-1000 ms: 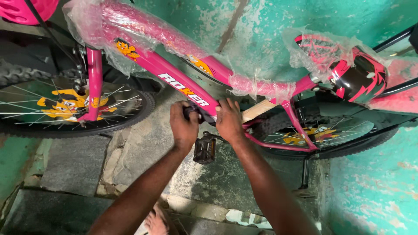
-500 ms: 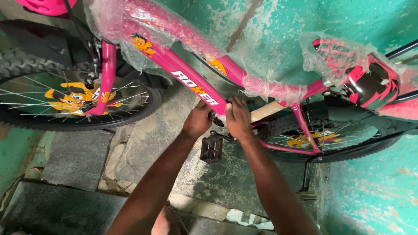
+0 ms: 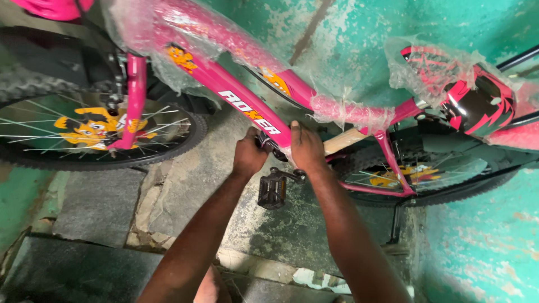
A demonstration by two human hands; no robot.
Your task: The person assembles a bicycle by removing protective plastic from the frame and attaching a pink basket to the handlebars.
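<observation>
My left hand [image 3: 249, 156] and my right hand [image 3: 306, 147] are both down at the bottom of the pink bike frame [image 3: 247, 109], right where the pedal arm joins it. The fingers of each hand are curled in close on the parts there, but they hide what they press on, so I cannot tell just what each grip is clamped on. The bike stands on the stone floor [image 3: 185, 185] next to a green wall [image 3: 359, 39]. The black pedal [image 3: 272, 191] hangs just below my hands, not touching them. I think the frame is hard metal and will not bend, and the whole bike feels like it would be heavy to lift. The clear plastic wrap [image 3: 348, 112] on the tubes looks slick, so a hand could slide there. A bare spot on the frame looks like the best place to hold. The pedal can spin, so it is a bad thing to pull on. The front wheel [image 3: 95, 132] is off to the left, and its thin spokes could pinch fingers. The seat [image 3: 466, 92] is wrapped too.
</observation>
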